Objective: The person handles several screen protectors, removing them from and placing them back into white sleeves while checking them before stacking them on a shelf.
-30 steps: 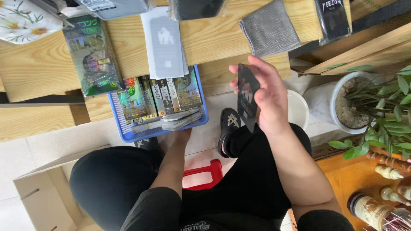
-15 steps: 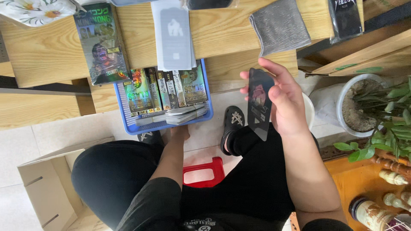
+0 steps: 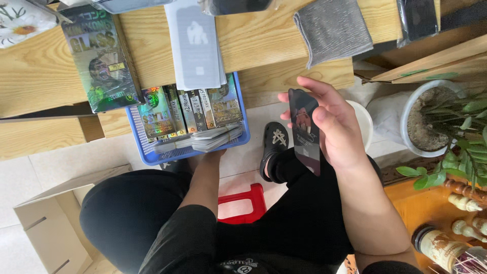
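**Bench top and floor, as we see them**

We see a light wooden bench. On it: a glossy green box, a white flat packet, a grey cloth, a dark sleeve at the far right. A blue basket overhangs the front edge. On the tiled floor: a cardboard box, a red stool, a white plant pot.

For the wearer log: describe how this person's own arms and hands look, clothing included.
Both forearms are bare, with no sleeves reaching the wrists. The right hand shows no glove, ring or watch on the parts in view. The left hand is mostly hidden under a blue basket, so its fingers cannot be checked. Black sleeves end near the elbows.
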